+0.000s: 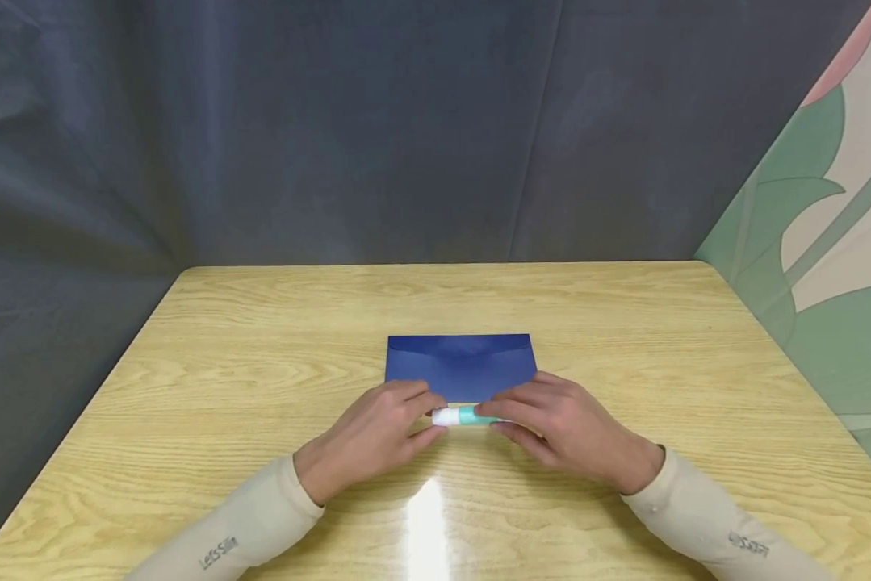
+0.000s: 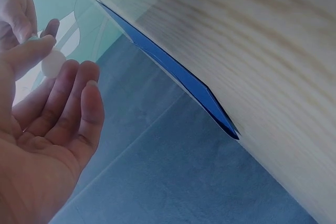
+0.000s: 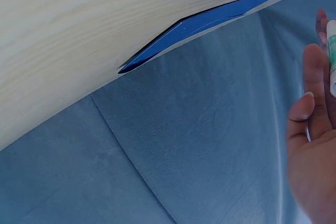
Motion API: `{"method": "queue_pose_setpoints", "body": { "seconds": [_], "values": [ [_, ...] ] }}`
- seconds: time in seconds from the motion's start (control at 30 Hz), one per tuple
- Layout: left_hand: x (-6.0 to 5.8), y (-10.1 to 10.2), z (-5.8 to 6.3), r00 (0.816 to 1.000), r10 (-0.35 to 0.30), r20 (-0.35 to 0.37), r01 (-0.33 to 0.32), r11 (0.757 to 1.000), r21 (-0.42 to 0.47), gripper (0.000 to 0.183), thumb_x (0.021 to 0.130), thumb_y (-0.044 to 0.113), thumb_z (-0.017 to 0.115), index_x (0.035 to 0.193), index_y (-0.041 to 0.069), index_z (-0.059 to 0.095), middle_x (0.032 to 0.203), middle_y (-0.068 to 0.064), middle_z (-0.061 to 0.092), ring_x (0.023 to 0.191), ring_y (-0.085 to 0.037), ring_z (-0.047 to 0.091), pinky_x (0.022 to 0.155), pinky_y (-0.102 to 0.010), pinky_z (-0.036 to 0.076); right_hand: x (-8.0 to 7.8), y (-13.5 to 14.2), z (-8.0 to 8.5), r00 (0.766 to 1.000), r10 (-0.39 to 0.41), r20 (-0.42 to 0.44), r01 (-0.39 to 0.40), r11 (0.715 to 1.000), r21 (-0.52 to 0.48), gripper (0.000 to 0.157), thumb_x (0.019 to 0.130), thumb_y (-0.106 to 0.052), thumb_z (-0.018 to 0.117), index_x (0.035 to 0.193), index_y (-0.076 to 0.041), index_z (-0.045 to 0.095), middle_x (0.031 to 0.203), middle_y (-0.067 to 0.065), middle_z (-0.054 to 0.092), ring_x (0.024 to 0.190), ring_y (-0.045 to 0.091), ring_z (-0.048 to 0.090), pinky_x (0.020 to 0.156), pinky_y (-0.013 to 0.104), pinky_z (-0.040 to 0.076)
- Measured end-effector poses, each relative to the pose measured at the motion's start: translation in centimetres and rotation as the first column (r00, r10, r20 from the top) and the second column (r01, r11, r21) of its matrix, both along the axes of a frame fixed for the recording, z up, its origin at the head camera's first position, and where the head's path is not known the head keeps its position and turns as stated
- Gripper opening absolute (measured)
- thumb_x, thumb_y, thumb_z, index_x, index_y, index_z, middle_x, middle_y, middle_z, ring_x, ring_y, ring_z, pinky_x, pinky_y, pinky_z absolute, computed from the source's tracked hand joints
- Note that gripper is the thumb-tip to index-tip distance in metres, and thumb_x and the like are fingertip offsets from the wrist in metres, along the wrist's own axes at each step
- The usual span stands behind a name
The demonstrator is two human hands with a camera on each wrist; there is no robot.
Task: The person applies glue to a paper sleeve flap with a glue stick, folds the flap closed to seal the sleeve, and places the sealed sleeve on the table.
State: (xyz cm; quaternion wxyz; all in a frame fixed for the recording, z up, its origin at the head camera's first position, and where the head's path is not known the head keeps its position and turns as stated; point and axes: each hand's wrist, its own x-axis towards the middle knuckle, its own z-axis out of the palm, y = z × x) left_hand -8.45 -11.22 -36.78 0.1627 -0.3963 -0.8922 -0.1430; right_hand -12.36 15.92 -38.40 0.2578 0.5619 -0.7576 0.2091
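Note:
A glue stick [image 1: 467,415], white at the ends with a teal band, lies level between both hands just in front of a blue envelope [image 1: 460,373]. My left hand [image 1: 373,432] pinches its white left end between thumb and fingers. On the other end, my right hand [image 1: 569,424] holds the barrel, covering much of it. The round white end [image 2: 53,64] shows behind the left thumb in the left wrist view. Only a strip of the tube [image 3: 332,51] appears at the right wrist view's edge. The envelope's flap is along its far side; fingers overlap its near corners in the head view.
Under the hands is a wood-grain table [image 1: 261,339]. A dark grey cloth [image 1: 377,129] hangs behind it and along the left. On the right is a curtain [image 1: 827,266] with green and pink leaf shapes. Bright glare lies on the near tabletop.

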Motion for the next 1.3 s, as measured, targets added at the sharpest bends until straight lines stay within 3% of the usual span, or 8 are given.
{"method": "queue_pose_setpoints", "body": {
  "seconds": [0.37, 0.53, 0.7, 0.87, 1.13, 1.3],
  "values": [
    [0.0, 0.0, -0.06, 0.997, -0.021, -0.072, 0.023, 0.999, 0.029, 0.019, 0.085, 0.023, 0.08, 0.098, 0.01, 0.073, 0.085, 0.004, 0.066, 0.068, -0.004, 0.051, 0.065, -0.019, 0.047, 0.31, -0.14, -0.02, 0.995, -0.082, 0.056, 0.079, 0.995, 0.062, 0.045, 0.084, -0.025, 0.079, 0.126, -0.016, 0.066, 0.098, -0.012, 0.071, 0.076, 0.003, 0.06, 0.07, 0.025, 0.049],
    [0.06, 0.1, -0.03, 0.997, -0.037, -0.065, 0.038, 0.999, 0.027, 0.02, 0.088, 0.024, 0.077, 0.102, 0.011, 0.071, 0.089, 0.005, 0.064, 0.07, -0.005, 0.051, 0.067, -0.02, 0.048, 0.3, -0.24, -0.16, 0.994, -0.102, 0.042, 0.098, 0.991, 0.087, 0.037, 0.086, -0.03, 0.076, 0.119, -0.016, 0.068, 0.089, -0.011, 0.064, 0.072, 0.003, 0.051, 0.068, 0.023, 0.045],
    [0.2, 0.19, -0.05, 0.998, -0.04, -0.052, 0.036, 0.997, -0.07, 0.02, 0.096, 0.029, 0.067, 0.105, 0.012, 0.065, 0.088, 0.006, 0.057, 0.071, -0.006, 0.045, 0.066, -0.02, 0.044, 0.28, -0.3, -0.13, 0.995, -0.097, 0.023, 0.095, 0.993, 0.073, 0.031, 0.084, -0.029, 0.077, 0.111, -0.015, 0.07, 0.086, -0.011, 0.063, 0.069, 0.004, 0.047, 0.067, 0.022, 0.042],
    [0.32, 0.17, -0.2, 0.995, -0.036, -0.093, 0.022, 0.988, -0.152, 0.018, 0.098, 0.031, 0.063, 0.097, 0.014, 0.062, 0.08, 0.007, 0.05, 0.066, -0.007, 0.039, 0.059, -0.019, 0.034, 0.44, -0.41, -0.08, 0.995, -0.095, 0.026, 0.093, 0.993, 0.069, 0.032, 0.083, -0.028, 0.078, 0.111, -0.014, 0.071, 0.087, -0.01, 0.064, 0.069, 0.005, 0.049, 0.067, 0.022, 0.044],
    [0.26, -0.13, -0.21, 0.996, -0.007, -0.089, -0.005, 0.99, -0.142, 0.017, 0.1, 0.029, 0.059, 0.101, 0.013, 0.063, 0.082, 0.007, 0.055, 0.067, -0.007, 0.043, 0.06, -0.019, 0.035, 0.17, -0.17, -0.3, 0.991, -0.136, 0.009, 0.135, 0.987, 0.087, 0.027, 0.093, -0.036, 0.069, 0.108, -0.013, 0.069, 0.086, -0.008, 0.06, 0.072, 0.006, 0.051, 0.07, 0.024, 0.05],
    [0.21, -0.07, -0.23, 0.997, -0.006, -0.081, -0.006, 0.99, -0.142, 0.017, 0.1, 0.03, 0.058, 0.096, 0.013, 0.059, 0.079, 0.007, 0.05, 0.064, -0.006, 0.038, 0.059, -0.019, 0.032, -0.06, 0.04, -0.34, 0.993, -0.122, -0.004, 0.122, 0.989, 0.078, 0.02, 0.097, -0.034, 0.065, 0.101, -0.014, 0.064, 0.083, -0.01, 0.054, 0.072, 0.004, 0.047, 0.068, 0.023, 0.048]
  ]
}}
